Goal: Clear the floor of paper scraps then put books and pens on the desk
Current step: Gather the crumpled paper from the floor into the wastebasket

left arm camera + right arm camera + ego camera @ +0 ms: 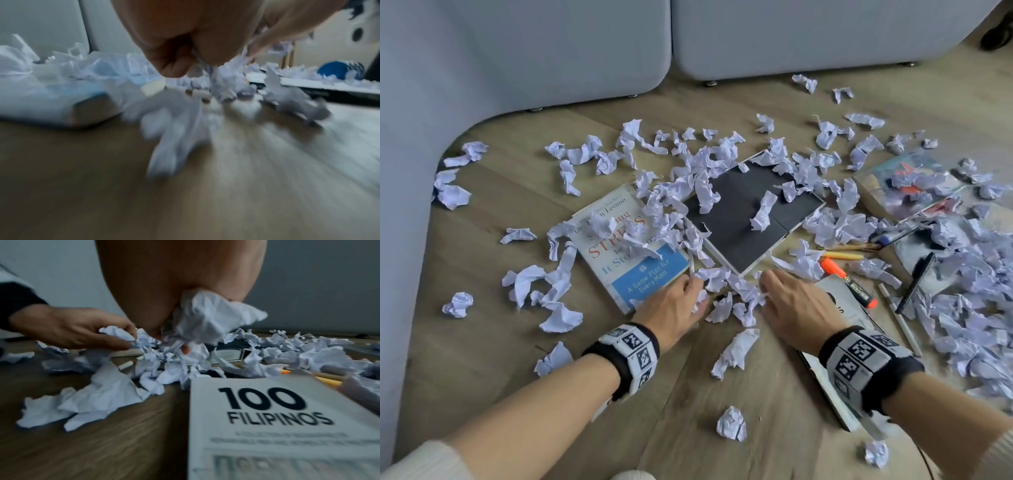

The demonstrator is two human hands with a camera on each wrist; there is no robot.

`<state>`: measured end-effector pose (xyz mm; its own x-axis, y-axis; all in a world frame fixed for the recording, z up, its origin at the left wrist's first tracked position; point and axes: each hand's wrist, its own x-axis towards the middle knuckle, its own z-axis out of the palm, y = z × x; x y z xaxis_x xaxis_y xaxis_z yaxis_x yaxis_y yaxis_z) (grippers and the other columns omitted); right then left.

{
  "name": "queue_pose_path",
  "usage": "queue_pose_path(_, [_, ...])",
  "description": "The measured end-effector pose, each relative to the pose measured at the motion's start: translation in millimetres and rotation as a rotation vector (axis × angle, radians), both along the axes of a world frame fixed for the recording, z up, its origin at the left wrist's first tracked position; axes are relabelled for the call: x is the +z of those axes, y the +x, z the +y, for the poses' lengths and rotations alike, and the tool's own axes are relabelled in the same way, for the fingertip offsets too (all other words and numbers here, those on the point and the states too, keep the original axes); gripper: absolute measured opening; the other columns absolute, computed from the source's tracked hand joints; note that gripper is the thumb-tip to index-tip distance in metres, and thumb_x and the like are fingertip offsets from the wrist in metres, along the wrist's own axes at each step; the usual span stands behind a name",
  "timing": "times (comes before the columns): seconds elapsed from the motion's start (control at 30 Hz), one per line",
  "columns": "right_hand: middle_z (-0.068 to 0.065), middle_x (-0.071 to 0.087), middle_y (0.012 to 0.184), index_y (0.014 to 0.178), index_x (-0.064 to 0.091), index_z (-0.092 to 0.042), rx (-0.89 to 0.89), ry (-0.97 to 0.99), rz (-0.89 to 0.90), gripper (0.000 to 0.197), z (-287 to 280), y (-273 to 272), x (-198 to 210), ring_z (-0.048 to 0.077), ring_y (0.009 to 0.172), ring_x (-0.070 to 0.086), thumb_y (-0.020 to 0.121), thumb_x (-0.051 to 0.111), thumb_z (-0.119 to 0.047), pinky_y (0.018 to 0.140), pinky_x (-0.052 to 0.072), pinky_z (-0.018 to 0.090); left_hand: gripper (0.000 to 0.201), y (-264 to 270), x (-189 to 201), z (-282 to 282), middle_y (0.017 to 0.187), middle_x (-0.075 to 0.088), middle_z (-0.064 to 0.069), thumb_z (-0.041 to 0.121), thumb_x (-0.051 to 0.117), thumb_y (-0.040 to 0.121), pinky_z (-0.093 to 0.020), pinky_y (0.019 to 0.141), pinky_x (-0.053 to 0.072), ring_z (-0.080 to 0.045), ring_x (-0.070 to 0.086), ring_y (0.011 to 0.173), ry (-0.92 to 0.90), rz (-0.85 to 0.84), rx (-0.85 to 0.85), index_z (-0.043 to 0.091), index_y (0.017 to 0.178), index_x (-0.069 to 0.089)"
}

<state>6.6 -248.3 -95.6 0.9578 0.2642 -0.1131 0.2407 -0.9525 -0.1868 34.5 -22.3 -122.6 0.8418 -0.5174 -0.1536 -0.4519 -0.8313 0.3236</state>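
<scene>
Crumpled white paper scraps [722, 164] litter the wooden floor [722, 394]. My left hand [697, 294] curls round a scrap at the corner of a white-and-blue book [626, 260]. My right hand [768, 291] grips a bunch of scraps [207, 318] just in front of the "100 Filipinos" book [277, 418]. In the right wrist view my left hand [131, 339] pinches a scrap [117, 333]. A black book [750, 219] lies beyond both hands. An orange highlighter [849, 279], a yellow pencil [842, 255], a black pen [916, 282] and a white pen [900, 318] lie to the right.
A grey-blue sofa [517, 51] bounds the floor at the back and left. More books [907, 185] lie half buried under a thick heap of scraps [969, 308] at the right. Loose scraps [732, 423] sit near my forearms.
</scene>
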Motion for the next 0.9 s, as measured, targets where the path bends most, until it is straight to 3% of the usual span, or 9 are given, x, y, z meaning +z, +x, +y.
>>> queue_pose_path(0.07, [0.002, 0.057, 0.098, 0.116, 0.047, -0.017, -0.019, -0.030, 0.125, 0.037, 15, -1, -4, 0.027, 0.068, 0.058, 0.091, 0.042, -0.045, 0.055, 0.045, 0.035, 0.037, 13, 3, -12, 0.092, 0.053, -0.005, 0.045, 0.043, 0.098, -0.025, 0.053, 0.034, -0.025, 0.057, 0.069, -0.014, -0.031, 0.018, 0.010, 0.109, 0.047])
queue_pose_path(0.13, [0.003, 0.049, 0.115, 0.140, 0.029, -0.026, -0.081, -0.080, 0.245, 0.074, 29, -7, -9, 0.026, 0.083, 0.062, 0.083, 0.046, -0.070, 0.061, 0.047, 0.033, 0.043, 24, 6, -27, 0.094, 0.053, -0.007, 0.049, 0.045, 0.095, -0.028, 0.055, 0.037, -0.025, 0.055, 0.069, -0.006, -0.043, 0.042, 0.010, 0.114, 0.043])
queue_pose_path(0.23, [0.010, 0.032, 0.130, 0.147, 0.014, -0.020, -0.165, -0.143, 0.301, 0.104, 41, -20, -21, 0.026, 0.086, 0.064, 0.072, 0.051, -0.081, 0.064, 0.053, 0.031, 0.046, 33, 3, -42, 0.103, 0.054, -0.011, 0.044, 0.046, 0.097, -0.031, 0.058, 0.040, -0.029, 0.060, 0.080, 0.103, -0.014, 0.037, 0.014, 0.129, 0.035])
queue_pose_path(0.33, [0.009, 0.044, 0.114, 0.125, 0.034, -0.017, -0.126, -0.125, 0.189, 0.078, 38, -29, -33, 0.022, 0.071, 0.064, 0.071, 0.072, -0.059, 0.052, 0.049, 0.025, 0.021, 30, -8, -46, 0.101, 0.056, -0.013, 0.026, 0.046, 0.100, -0.034, 0.057, 0.039, -0.030, 0.060, 0.078, 0.182, -0.002, 0.012, 0.014, 0.115, 0.040])
queue_pose_path(0.4, [0.006, 0.050, 0.096, 0.108, 0.041, -0.018, -0.049, -0.112, 0.120, 0.058, 28, -33, -40, 0.017, 0.056, 0.060, 0.071, 0.079, -0.041, 0.043, 0.035, 0.021, 0.008, 27, -12, -45, 0.093, 0.052, -0.009, 0.015, 0.044, 0.099, -0.034, 0.056, 0.038, -0.027, 0.053, 0.069, 0.184, -0.020, 0.006, 0.014, 0.107, 0.043])
queue_pose_path(0.53, [-0.001, 0.045, 0.086, 0.093, 0.054, -0.014, -0.074, -0.029, 0.083, 0.017, 7, -31, -40, 0.015, 0.052, 0.042, 0.088, 0.063, -0.027, 0.047, 0.031, 0.025, 0.015, 24, -6, -41, 0.083, 0.048, -0.004, 0.028, 0.045, 0.097, -0.032, 0.058, 0.038, -0.026, 0.054, 0.071, 0.072, -0.057, 0.025, 0.014, 0.097, 0.048])
queue_pose_path(0.67, [-0.003, 0.042, 0.082, 0.064, 0.046, -0.012, -0.206, 0.121, 0.021, 0.025, -2, -32, -18, 0.020, 0.053, 0.044, 0.078, 0.053, -0.032, 0.047, 0.037, 0.030, 0.023, 9, -1, -35, 0.070, 0.041, 0.001, 0.036, 0.057, 0.088, -0.021, 0.046, 0.027, -0.017, 0.041, 0.056, -0.096, -0.189, -0.010, 0.015, 0.079, 0.053])
queue_pose_path(0.77, [-0.002, 0.044, 0.091, 0.078, 0.048, -0.013, -0.206, 0.153, 0.024, 0.018, -1, -52, -6, 0.021, 0.056, 0.046, 0.075, 0.059, -0.026, 0.047, 0.042, 0.033, 0.026, -15, -6, -31, 0.093, 0.050, -0.004, 0.040, 0.058, 0.088, -0.024, 0.051, 0.036, -0.013, 0.040, 0.065, -0.032, -0.143, -0.061, 0.014, 0.092, 0.055])
queue_pose_path(0.9, [0.000, 0.043, 0.114, 0.124, 0.045, -0.022, -0.064, 0.050, 0.140, 0.041, 11, -93, -13, 0.013, 0.061, 0.052, 0.085, 0.050, -0.036, 0.045, 0.035, 0.020, 0.043, -47, -18, -25, 0.130, 0.028, -0.018, 0.046, 0.037, 0.100, -0.026, 0.052, 0.039, -0.014, 0.045, 0.062, 0.224, -0.003, -0.071, 0.021, 0.133, 0.029])
